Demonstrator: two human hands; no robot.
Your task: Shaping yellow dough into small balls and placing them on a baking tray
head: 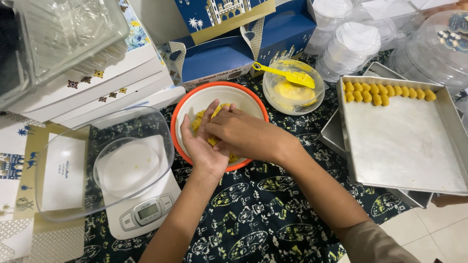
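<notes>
The left hand (202, 146) is laid palm up over the orange-rimmed bowl (181, 108), and the right hand (239, 134) is pressed flat across it, fingers held narrow and nearly straight. A lump of yellow dough (213, 141) is pinched between the two palms, only its edges being seen. More dough crumbs (198, 120) are left in the bowl at 10 o'clock from the hands.

At 1 o'clock a small clear bowl of yellow filling (287, 92) is set touching the orange rim, with a yellow spatula (285, 74) rested across its top. At 3 o'clock a square metal baking tray (404, 146) is stacked on a second tray, and rows of shaped dough pieces (385, 92) are lined along its far edge; most of its floor is left bare. At 9 o'clock a digital kitchen scale (146, 212) is covered by a clear plastic bowl (58, 160), whose rim is brought just beside the orange bowl. At 12 o'clock blue cardboard gift boxes (229, 53) close off the far side. Stacked white boxes (97, 92) fill 10 o'clock, and clear plastic lidded containers (351, 44) fill 2 o'clock.

Open room is found only at 6 o'clock, where patterned dark cloth (253, 219) is crossed by both forearms; the cloth's edge and pale floor tiles (438, 229) are met at 4 o'clock.
</notes>
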